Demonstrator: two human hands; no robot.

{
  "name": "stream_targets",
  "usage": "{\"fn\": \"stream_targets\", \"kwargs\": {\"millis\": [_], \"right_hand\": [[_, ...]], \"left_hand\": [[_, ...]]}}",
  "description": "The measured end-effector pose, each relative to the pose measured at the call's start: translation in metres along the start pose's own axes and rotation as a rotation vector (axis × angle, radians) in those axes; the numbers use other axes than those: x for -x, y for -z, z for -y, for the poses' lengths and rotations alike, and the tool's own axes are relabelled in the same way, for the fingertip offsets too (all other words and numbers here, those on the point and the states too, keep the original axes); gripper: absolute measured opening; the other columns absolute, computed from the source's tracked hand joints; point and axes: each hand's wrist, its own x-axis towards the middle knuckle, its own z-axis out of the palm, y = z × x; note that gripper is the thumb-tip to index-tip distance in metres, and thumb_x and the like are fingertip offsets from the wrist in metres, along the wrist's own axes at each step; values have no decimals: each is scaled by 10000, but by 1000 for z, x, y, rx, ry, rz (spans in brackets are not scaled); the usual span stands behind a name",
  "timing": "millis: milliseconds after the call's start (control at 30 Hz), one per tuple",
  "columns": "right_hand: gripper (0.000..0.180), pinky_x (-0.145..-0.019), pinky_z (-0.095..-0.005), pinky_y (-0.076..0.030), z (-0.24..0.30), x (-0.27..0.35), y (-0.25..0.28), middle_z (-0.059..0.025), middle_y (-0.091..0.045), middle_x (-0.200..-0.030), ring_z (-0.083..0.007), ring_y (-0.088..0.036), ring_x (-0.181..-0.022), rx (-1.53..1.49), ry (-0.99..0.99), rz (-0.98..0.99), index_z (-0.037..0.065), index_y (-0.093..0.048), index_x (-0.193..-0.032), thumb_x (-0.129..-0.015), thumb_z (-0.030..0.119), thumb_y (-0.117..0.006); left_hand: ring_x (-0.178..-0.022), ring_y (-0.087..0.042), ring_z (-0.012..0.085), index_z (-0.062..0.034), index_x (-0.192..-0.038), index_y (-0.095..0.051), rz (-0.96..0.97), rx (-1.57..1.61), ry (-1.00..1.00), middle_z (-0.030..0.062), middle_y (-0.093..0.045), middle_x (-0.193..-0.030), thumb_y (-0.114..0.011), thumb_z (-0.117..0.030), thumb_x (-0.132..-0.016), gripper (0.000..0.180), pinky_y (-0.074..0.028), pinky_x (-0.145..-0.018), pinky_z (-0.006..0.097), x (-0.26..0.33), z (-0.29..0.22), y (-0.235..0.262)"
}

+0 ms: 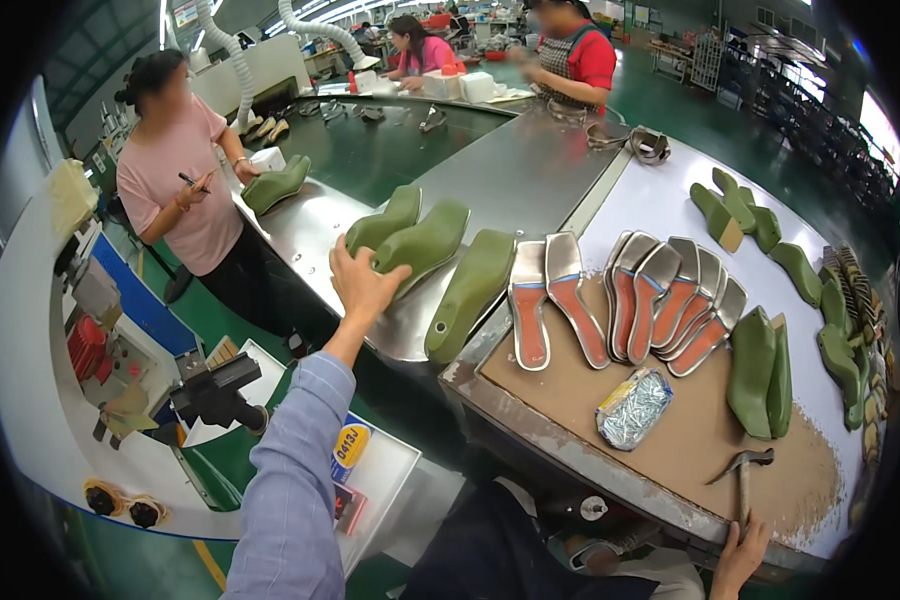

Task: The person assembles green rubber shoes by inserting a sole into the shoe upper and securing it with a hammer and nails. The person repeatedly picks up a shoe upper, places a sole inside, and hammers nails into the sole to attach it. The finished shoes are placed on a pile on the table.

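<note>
My left hand (365, 288) reaches over the metal bench with its thumb and fingers curved round the near ends of a pair of green shoe lasts. The thumb is against the front last (428, 240), and the fingers are at the rear last (395, 215). Just right of the pair stands another green shoe last (470, 300). At the lower right my right hand (740, 560) is closed on the handle of a hammer (745, 480), whose head rests over the brown board. Silver-edged insoles (577, 305) with orange-red middles lie fanned out between the hands.
A clear pack of nails (633, 410) sits on the brown board (560, 395). More green lasts (755, 375) stand at the right. Across the bench at the left, a person in pink (180, 170) holds a pen and a last (275, 185). A machine (215, 395) stands at my left.
</note>
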Motion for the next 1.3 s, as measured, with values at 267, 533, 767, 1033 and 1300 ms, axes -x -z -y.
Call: {"fn": "stream_targets", "kwargs": {"millis": [267, 533, 767, 1033, 1300], "right_hand": [[343, -892, -456, -455, -1, -7, -11, -255, -563, -1128, -432, -557, -1053, 73, 1, -42, -11, -553, -1300, -975, 95, -579], [311, -872, -492, -430, 22, -13, -14, -251, -542, -1094, -442, -527, -1019, 79, -39, -67, -17, -553, -1293, -1007, 101, -527], [308, -884, -491, -437, 22, -13, -13, -245, -555, -1098, -448, -534, -1019, 83, -33, -91, -25, -564, -1274, -992, 100, -557], [315, -838, -498, -460, 23, -15, -9, -210, -582, -1001, -422, -561, -947, 11, -24, -156, 8, -610, -1162, -875, 111, -690], [387, -822, -463, -473, 30, -60, 16, -182, -611, -1044, -377, -587, -944, -256, -3, -249, 34, -615, -1196, -850, 161, -733]], "left_hand": [[-1142, -520, 469, 65, -1110, -612, -167, -145, 150, 322, -541, -1218, -759, -525, -773, 694, -428, -991, 512, -92, 114, -93], [-1444, -160, 575, -281, -1593, -211, 256, -408, 280, 169, -108, -1663, -648, -623, -836, 939, -158, -1080, 772, -140, 123, -94], [-945, -662, 409, -164, -1451, -475, 630, -58, -383, 240, -608, -1185, -800, -220, -758, 768, -526, -846, 462, 59, -121, 63], [-1090, -596, 451, -209, -1481, -408, 225, -228, -258, 238, -600, -1201, -758, -169, -801, 766, -500, -891, 507, -63, 59, -18], [-1347, -433, 363, -185, -1442, -462, 191, -329, -340, 123, -439, -1472, -750, -186, -833, 674, -401, -1047, 565, -117, 54, -74]]}}
